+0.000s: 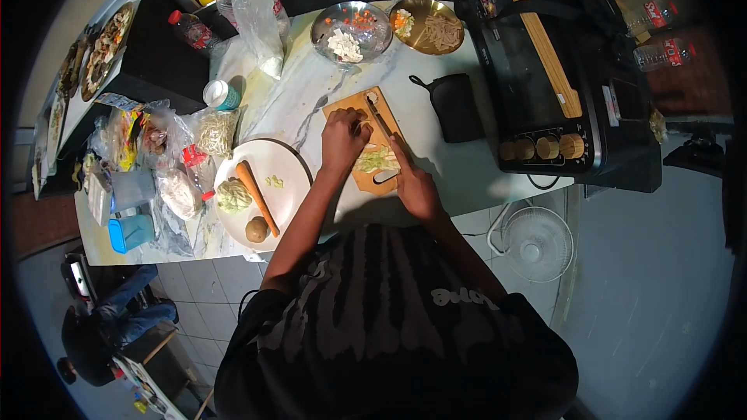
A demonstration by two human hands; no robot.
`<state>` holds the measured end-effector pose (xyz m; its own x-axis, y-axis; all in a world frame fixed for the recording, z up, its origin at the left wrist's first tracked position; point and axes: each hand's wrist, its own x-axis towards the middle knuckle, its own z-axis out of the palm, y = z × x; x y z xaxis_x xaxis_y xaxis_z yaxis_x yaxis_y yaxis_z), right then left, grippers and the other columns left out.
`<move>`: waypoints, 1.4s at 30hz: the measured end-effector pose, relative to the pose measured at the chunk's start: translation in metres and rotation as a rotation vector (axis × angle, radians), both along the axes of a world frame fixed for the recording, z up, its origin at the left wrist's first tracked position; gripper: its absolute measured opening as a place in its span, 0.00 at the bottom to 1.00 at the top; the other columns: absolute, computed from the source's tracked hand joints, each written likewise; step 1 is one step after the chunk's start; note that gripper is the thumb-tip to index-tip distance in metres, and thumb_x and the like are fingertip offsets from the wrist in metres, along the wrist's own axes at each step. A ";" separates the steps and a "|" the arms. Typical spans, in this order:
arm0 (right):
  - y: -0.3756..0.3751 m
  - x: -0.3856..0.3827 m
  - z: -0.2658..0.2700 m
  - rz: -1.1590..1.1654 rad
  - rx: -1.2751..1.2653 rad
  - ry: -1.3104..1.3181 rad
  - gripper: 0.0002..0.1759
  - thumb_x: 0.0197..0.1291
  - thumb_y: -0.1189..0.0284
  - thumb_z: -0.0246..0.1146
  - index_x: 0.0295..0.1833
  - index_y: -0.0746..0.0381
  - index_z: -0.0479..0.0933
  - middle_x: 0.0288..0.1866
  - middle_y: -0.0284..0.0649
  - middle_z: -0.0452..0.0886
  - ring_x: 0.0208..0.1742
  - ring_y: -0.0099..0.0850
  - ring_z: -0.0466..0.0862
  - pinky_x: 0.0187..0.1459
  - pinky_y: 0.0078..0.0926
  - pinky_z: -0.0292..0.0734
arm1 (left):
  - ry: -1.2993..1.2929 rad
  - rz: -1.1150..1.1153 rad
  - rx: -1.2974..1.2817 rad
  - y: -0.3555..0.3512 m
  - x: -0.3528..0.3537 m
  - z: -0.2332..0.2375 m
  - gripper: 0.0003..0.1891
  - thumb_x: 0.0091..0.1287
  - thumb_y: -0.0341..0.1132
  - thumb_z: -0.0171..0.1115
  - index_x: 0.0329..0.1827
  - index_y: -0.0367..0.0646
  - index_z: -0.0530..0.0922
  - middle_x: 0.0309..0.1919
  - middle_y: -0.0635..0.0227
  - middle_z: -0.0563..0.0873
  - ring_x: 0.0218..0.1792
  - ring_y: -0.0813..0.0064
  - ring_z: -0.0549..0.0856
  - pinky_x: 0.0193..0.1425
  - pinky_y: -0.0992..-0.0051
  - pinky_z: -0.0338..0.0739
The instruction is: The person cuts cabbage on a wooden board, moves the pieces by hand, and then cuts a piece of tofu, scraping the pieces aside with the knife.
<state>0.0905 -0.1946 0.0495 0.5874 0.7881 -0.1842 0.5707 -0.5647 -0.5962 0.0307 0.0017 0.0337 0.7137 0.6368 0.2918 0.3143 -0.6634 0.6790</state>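
Note:
A wooden cutting board [390, 108] lies on the marble-patterned table in front of me. My right hand [418, 187] is wrapped round the handle of a knife [380, 118], its blade pointing away from me over the board. Pale green chopped cabbage [376, 159] lies on the board between my hands. My left hand [346, 138] is over the board's left side, fingers curled close to the blade; what they hold, if anything, is hidden. To the left, a white plate [289, 175] bears a carrot [257, 197], a piece of cabbage [233, 196], a round brown vegetable [257, 229] and small green bits.
Behind the board stand a metal plate [323, 19] with white and orange cubes and a golden plate [420, 5] with brownish strips. A black pouch [457, 107] and a black oven [545, 70] are at right. Bags, bottles and a blue-lidded container [131, 232] crowd the left.

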 end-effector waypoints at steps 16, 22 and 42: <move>0.001 -0.007 -0.014 0.032 0.164 -0.142 0.50 0.62 0.81 0.57 0.86 0.43 0.45 0.42 0.65 0.83 0.31 0.62 0.83 0.38 0.56 0.80 | -0.017 0.025 -0.082 -0.003 -0.003 0.007 0.08 0.62 0.30 0.70 0.42 0.36 0.87 0.34 0.56 0.83 0.40 0.55 0.82 0.48 0.60 0.79; -0.001 -0.008 0.000 0.037 0.032 -0.055 0.49 0.62 0.79 0.57 0.86 0.43 0.45 0.33 0.63 0.82 0.31 0.62 0.83 0.37 0.56 0.80 | -0.020 0.023 -0.024 0.002 -0.007 0.005 0.08 0.63 0.29 0.69 0.44 0.38 0.88 0.37 0.57 0.84 0.42 0.56 0.83 0.47 0.59 0.80; 0.012 -0.011 0.024 0.019 -0.297 0.103 0.49 0.62 0.83 0.55 0.86 0.43 0.48 0.50 0.63 0.84 0.42 0.62 0.86 0.45 0.56 0.83 | 0.018 0.010 0.108 0.002 -0.008 -0.006 0.09 0.64 0.30 0.69 0.45 0.45 0.91 0.37 0.66 0.85 0.44 0.62 0.82 0.47 0.64 0.81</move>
